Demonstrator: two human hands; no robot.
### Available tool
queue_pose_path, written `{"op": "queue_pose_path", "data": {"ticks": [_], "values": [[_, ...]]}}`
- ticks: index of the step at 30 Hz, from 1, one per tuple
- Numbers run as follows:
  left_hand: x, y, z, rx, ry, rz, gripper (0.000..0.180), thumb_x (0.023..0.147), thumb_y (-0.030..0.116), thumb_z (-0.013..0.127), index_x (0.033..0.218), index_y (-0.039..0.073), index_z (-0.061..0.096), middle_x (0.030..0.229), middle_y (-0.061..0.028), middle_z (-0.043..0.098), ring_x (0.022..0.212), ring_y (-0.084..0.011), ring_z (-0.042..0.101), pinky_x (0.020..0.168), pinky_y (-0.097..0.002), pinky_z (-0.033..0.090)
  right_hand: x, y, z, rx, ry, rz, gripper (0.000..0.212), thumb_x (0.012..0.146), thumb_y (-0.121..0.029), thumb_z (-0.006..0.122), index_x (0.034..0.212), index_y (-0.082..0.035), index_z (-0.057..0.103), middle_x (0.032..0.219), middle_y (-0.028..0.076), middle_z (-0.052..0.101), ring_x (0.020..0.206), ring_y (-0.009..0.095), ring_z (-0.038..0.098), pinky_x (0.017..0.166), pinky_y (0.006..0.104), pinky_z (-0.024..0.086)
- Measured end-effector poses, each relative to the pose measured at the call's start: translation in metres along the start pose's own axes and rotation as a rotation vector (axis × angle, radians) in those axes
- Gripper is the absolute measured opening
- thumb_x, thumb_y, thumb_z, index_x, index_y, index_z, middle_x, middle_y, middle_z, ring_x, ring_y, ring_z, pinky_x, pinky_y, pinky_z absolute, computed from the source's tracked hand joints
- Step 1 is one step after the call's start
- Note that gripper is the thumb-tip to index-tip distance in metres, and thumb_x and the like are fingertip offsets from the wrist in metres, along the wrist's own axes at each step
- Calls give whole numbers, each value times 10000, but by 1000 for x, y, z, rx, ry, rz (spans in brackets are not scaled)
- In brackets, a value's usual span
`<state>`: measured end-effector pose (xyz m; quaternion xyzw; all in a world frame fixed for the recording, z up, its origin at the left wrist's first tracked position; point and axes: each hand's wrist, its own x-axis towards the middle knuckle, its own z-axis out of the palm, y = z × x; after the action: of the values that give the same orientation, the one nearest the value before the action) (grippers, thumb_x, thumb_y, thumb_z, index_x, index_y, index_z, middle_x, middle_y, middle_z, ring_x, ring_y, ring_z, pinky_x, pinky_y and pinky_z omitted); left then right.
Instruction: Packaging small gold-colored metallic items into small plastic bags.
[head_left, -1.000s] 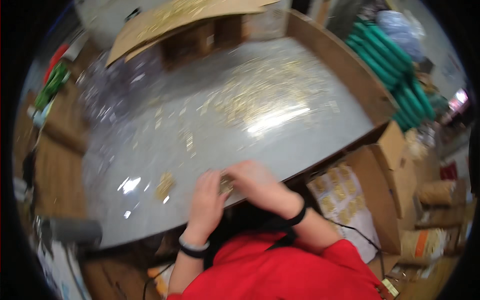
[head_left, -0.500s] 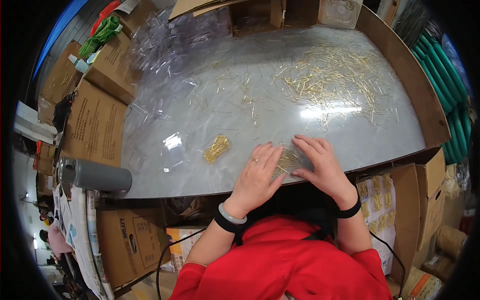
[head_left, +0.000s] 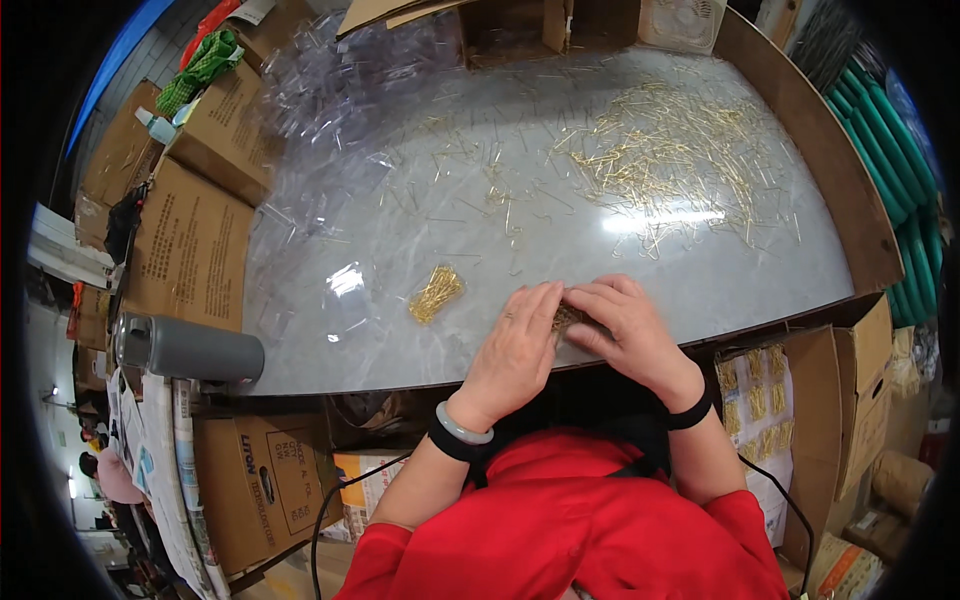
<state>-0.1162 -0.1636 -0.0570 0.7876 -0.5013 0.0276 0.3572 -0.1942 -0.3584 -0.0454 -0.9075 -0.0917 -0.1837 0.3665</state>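
Observation:
At the table's near edge my left hand (head_left: 518,335) and my right hand (head_left: 628,330) close from both sides round a small bunch of gold wire hooks (head_left: 567,317). My fingers cover most of that bunch, and only a little of it shows between them. To the left of my hands lies a neat bundle of gold hooks (head_left: 437,295). Farther left on the table is a clear plastic case (head_left: 347,302) that catches the light. A broad heap of loose gold hooks (head_left: 680,150) spreads over the far right, with stray hooks (head_left: 495,185) scattered across the middle.
Clear plastic packaging (head_left: 340,110) is piled at the far left. Cardboard boxes (head_left: 190,245) wall the left side, near a grey bottle (head_left: 190,348). Cardboard edging (head_left: 820,130) borders the right. Below it, an open carton (head_left: 810,400) holds rows of gold hook packs (head_left: 757,400).
My right hand has moved left toward my left hand. Both hands have drawn together round the bunch of hooks, which is now mostly covered.

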Motion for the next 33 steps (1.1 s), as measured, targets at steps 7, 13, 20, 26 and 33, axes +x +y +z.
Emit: {"op": "queue_pose_path", "data": {"ticks": [7,13,20,26,33], "values": [[-2,-2,2,-9,56,-1,649,893,54,702,1479,-14,432,1392,-225,526,1265,-410,521,1060,-461,440,-2,8,-7,-33,-114,-9,545,774,-121,799,1286,-59,626,1227,111,653,1113,323,575,982,444,449],[-5,-6,3,-39,75,-7,656,875,51,729,1468,-7,453,1393,-223,532,1259,-410,529,1055,-457,444,1,-2,0,-152,45,-69,543,782,-138,796,1290,-69,615,1273,100,637,1178,334,569,1036,451,431],[-17,1,-16,-24,138,-68,710,826,127,807,1446,1,483,1364,-216,550,1229,-408,544,1019,-456,461,1,4,6,-147,-68,-117,487,779,-148,799,1228,-71,629,1270,97,631,1202,344,565,1038,455,444],[-33,22,-31,248,114,-343,481,830,132,797,1253,-12,620,1161,-187,613,1052,-397,607,859,-444,497,-1,1,3,-94,-103,-77,457,785,-134,793,1205,-68,628,1289,110,620,1215,357,565,1074,460,450],[-7,16,-15,19,133,-400,333,863,0,698,1186,-26,623,1045,-189,631,957,-375,653,824,-427,526,-2,-1,9,-225,-81,-151,391,875,-95,685,1257,-45,618,1357,103,613,1310,308,552,1138,463,428]]}}
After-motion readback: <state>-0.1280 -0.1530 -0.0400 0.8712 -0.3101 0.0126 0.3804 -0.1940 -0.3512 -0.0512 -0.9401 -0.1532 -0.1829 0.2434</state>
